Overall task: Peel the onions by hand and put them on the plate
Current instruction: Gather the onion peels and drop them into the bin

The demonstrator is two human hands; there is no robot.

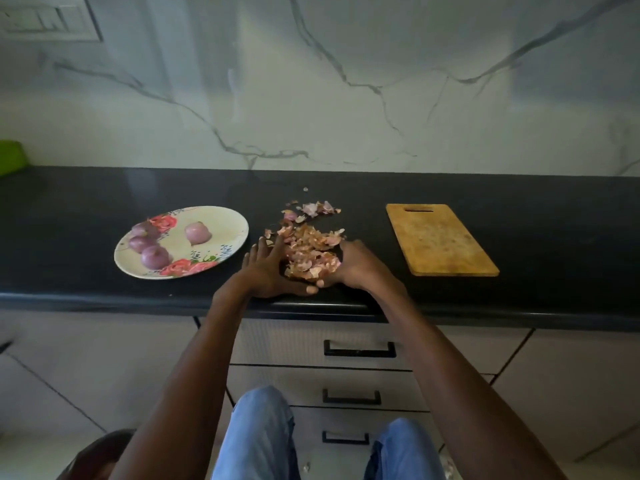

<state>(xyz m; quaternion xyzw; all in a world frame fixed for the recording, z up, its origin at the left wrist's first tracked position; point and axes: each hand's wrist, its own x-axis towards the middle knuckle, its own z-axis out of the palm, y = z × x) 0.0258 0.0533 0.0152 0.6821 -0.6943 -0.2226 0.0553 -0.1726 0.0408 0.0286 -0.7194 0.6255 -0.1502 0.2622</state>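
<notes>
Floral plate (221, 220) holds four peeled onions (197, 233).

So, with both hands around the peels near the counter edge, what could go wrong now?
1. The peels lie close to the counter front edge; scooping them between the left hand and right hand could drop some to the floor, where a few bits already lie.
2. Loose peels farther back may be missed.
3. A wide sweep left could knock the plate holding four onions.
</notes>
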